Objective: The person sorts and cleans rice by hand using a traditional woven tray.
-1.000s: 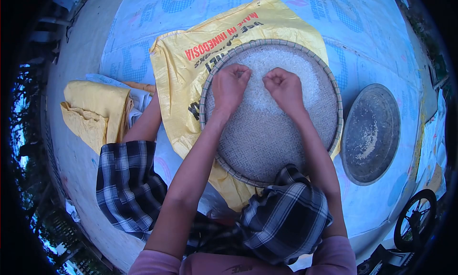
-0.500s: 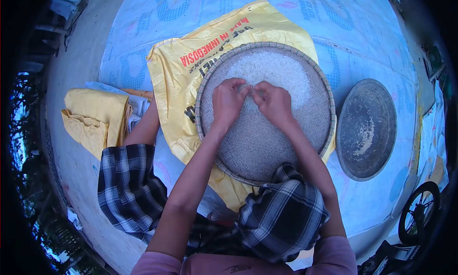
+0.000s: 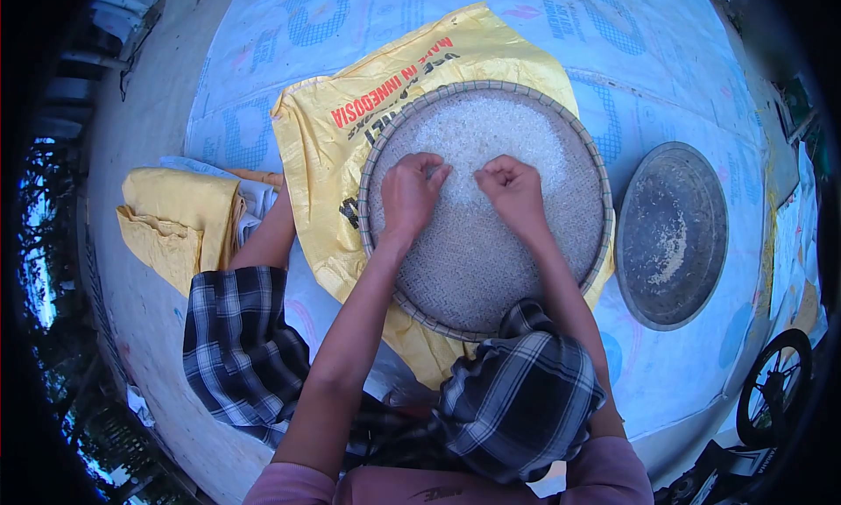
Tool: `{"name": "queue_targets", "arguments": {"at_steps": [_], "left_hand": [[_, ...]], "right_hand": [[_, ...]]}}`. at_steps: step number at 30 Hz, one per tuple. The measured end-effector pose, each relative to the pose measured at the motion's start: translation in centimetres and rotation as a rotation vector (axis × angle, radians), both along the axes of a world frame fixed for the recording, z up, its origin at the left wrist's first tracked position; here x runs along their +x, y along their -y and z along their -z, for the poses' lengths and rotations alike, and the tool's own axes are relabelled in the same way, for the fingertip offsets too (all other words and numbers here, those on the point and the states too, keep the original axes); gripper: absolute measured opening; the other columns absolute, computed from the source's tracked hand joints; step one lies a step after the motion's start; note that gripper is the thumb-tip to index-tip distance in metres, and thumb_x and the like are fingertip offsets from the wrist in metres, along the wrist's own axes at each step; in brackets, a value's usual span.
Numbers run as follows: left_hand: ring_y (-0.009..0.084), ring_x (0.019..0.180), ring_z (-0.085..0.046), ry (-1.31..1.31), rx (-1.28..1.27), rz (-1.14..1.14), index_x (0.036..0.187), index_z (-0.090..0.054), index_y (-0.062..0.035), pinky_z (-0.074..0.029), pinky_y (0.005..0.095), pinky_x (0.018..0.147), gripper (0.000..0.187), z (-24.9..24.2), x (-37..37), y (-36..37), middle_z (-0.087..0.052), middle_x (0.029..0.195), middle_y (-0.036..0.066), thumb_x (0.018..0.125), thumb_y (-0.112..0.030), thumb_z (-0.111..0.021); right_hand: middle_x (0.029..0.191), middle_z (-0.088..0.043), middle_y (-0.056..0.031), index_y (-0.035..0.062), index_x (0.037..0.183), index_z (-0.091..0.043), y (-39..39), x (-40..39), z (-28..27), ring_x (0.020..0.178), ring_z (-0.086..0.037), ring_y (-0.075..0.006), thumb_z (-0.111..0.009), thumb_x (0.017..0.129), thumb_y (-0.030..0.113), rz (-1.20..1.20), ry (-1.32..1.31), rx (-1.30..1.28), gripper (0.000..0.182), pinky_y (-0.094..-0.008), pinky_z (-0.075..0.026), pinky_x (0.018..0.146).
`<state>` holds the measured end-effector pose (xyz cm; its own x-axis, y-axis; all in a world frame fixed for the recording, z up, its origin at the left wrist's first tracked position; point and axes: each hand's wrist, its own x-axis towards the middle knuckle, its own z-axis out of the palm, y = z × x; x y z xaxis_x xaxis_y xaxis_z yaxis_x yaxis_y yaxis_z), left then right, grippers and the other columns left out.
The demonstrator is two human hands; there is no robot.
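Note:
A round woven winnowing tray (image 3: 464, 282) lies in front of me, its far half covered with white rice grains (image 3: 499, 124). Over the tray's left part, my left hand (image 3: 410, 194) is closed, thumb against the curled fingers, near the edge of the rice. My right hand (image 3: 515, 192) is pinched too, a short gap to the right of it. Whatever either pinch holds, if anything, is too small to make out. Under the tray spreads a yellow woven sack (image 3: 307, 146) with red and black print.
To the right stands a dark round basin (image 3: 639, 242) with some pale grains (image 3: 673, 251) in it. Folded yellow sacks (image 3: 175, 207) lie at left. A blue-white printed sheet (image 3: 683, 84) covers the ground. A motorbike wheel (image 3: 773, 387) shows at lower right.
My hands have moved apart: their fingertips were together over the rice, and now a gap lies between them. The tray and basin have stayed in place.

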<state>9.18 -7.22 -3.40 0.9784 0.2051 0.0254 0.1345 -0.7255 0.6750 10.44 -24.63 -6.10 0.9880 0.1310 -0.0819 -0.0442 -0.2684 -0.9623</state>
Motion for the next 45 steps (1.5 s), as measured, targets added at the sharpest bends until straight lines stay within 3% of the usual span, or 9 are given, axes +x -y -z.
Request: {"name": "queue_targets", "arguments": {"at_steps": [5,10,12,16,21,25,30,37,45], "left_hand": [[0.0140,0.060,-0.058,-0.041,-0.178,-0.037,0.085,-0.069,-0.0030,-0.047,0.0301,0.057,0.013,0.1,-0.1,0.3,-0.062,0.071,0.009,0.081,-0.015,-0.070],[0.0101,0.059,-0.052,-0.312,-1.134,-0.311,0.092,-0.063,-0.0041,-0.042,0.0256,0.054,0.013,-0.3,-0.6,-1.4,-0.055,0.072,0.000,0.084,-0.013,-0.062],[0.0102,0.062,-0.051,-0.378,-1.395,-0.379,0.098,-0.058,-0.0060,-0.043,0.0244,0.054,0.015,-1.2,-0.8,-1.2,-0.054,0.076,0.000,0.085,-0.014,-0.057],[0.0108,0.060,-0.052,-0.367,-1.178,-0.306,0.094,-0.063,-0.0030,-0.044,0.0253,0.055,0.015,0.0,0.2,-0.7,-0.056,0.073,-0.001,0.084,-0.013,-0.061],[0.0261,0.066,-0.065,-0.113,-0.089,-0.058,0.087,-0.071,-0.0032,-0.050,0.0355,0.063,0.019,-0.5,1.9,0.9,-0.066,0.073,0.014,0.077,-0.019,-0.073],[0.0334,0.067,-0.064,-0.040,-0.057,0.004,0.088,-0.071,-0.0056,-0.050,0.0397,0.064,0.020,0.5,2.3,1.3,-0.066,0.075,0.018,0.075,-0.020,-0.075],[0.0109,0.055,-0.054,-0.081,-0.349,-0.111,0.083,-0.069,0.0002,-0.043,0.0275,0.053,0.018,0.0,2.1,0.9,-0.056,0.059,0.001,0.081,-0.018,-0.070],[0.0094,0.057,-0.054,-0.321,-1.337,-0.418,0.094,-0.061,-0.0044,-0.046,0.0227,0.055,0.014,-1.3,0.0,-2.0,-0.059,0.073,0.002,0.085,-0.015,-0.061],[0.0099,0.058,-0.054,-0.129,-0.686,-0.179,0.087,-0.070,0.0023,-0.044,0.0257,0.056,0.017,-0.2,-1.1,0.8,-0.065,0.069,0.006,0.081,-0.014,-0.070]], "right_hand": [[0.060,-0.055,0.0007,0.0045,0.078,-0.061,-0.7,-0.4,0.7,0.048,-0.052,-0.0107,-0.057,0.087,0.014,-0.066,0.566,-0.609,0.013,-0.0277,-0.043,0.047],[0.061,-0.058,-0.0008,0.0023,0.079,-0.061,2.0,1.5,-1.4,0.050,-0.052,-0.0103,-0.059,0.085,0.011,-0.058,-0.478,0.680,0.011,-0.0268,-0.043,0.049],[0.060,-0.058,-0.0009,0.0025,0.079,-0.062,0.5,1.4,-1.0,0.050,-0.052,-0.0102,-0.059,0.084,0.011,-0.031,-0.247,0.345,0.010,-0.0267,-0.043,0.049],[0.060,-0.058,-0.0012,0.0038,0.078,-0.065,-1.5,1.1,-0.1,0.049,-0.052,-0.0104,-0.061,0.083,0.010,-0.052,0.533,-0.634,0.009,-0.0272,-0.043,0.049],[0.059,-0.057,0.0014,0.0039,0.080,-0.065,-0.7,1.7,-1.5,0.047,-0.048,-0.0073,-0.063,0.081,0.011,0.003,0.052,-0.004,0.007,-0.0234,-0.036,0.045],[0.059,-0.053,0.0047,0.0040,0.079,-0.065,1.1,3.6,-2.2,0.047,-0.042,-0.0023,-0.065,0.079,0.011,-0.041,-0.364,0.614,0.007,-0.0185,-0.028,0.042],[0.068,-0.065,-0.0144,0.0061,0.081,-0.067,-1.9,4.0,-1.8,0.065,-0.064,-0.0345,-0.066,0.079,0.016,-0.011,0.321,-0.434,0.010,-0.0424,-0.050,0.060],[0.060,-0.062,-0.0058,0.0022,0.079,-0.064,-1.0,3.7,-0.9,0.052,-0.058,-0.0147,-0.064,0.082,0.012,-0.045,0.008,0.062,0.011,-0.0307,-0.045,0.052],[0.073,-0.065,-0.0191,0.0029,0.080,-0.064,-1.9,-0.5,-1.4,0.068,-0.063,-0.0378,-0.068,0.078,0.016,-0.144,0.348,-0.556,0.014,-0.0461,-0.048,0.060]]}}
